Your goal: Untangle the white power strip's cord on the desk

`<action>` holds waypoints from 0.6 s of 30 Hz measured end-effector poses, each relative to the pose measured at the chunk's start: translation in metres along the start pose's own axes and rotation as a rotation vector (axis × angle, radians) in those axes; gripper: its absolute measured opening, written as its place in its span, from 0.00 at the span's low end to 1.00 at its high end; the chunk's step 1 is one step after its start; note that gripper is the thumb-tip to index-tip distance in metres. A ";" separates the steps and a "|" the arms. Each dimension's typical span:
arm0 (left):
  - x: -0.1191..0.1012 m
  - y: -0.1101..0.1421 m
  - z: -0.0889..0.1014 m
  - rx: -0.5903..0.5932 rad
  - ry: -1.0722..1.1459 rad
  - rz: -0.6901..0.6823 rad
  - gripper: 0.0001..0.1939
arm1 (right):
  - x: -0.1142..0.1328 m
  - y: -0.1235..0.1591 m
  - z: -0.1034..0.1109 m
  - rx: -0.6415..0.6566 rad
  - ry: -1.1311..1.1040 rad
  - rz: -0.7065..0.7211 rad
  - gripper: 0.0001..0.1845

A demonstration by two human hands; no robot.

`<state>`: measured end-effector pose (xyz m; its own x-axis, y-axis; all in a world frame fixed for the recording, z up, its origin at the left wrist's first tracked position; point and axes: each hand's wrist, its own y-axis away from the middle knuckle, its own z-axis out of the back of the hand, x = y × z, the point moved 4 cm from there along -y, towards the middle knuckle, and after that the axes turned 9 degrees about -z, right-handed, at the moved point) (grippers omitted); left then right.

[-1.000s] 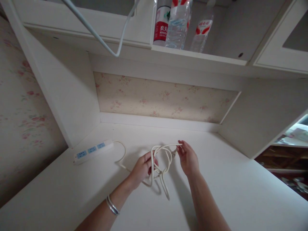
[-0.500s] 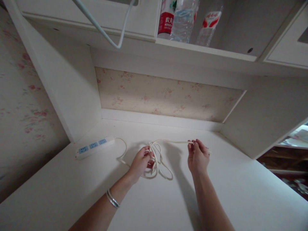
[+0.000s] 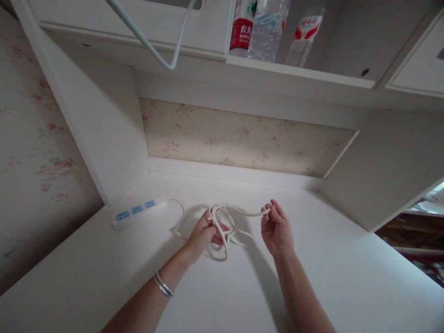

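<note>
A white power strip with blue sockets lies on the white desk at the left. Its cream cord runs right into a bundle of loops. My left hand, with thin bangles at the wrist, is closed around that bundle just above the desk. My right hand pinches the free stretch of cord between thumb and fingers, a short way right of the loops.
A shelf above holds three plastic bottles. A pale cable hangs from the top. Cabinet panels wall in the desk on the left and right. Floral wallpaper backs the niche.
My right hand swung out to the right with the cord, then came back toward the loops. My left hand kept its hold on the bundle, which now looks tighter.
</note>
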<state>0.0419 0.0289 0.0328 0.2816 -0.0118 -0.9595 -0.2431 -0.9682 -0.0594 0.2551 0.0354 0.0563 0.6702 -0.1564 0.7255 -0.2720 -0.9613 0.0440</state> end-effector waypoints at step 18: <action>-0.006 0.001 -0.007 0.081 -0.138 -0.028 0.32 | -0.027 0.011 -0.014 0.038 0.509 0.170 0.14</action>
<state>0.0463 0.0264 0.0399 0.1607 0.0549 -0.9855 -0.3126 -0.9442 -0.1036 0.2249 0.0325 0.0467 0.1962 -0.1899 0.9620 -0.3162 -0.9409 -0.1213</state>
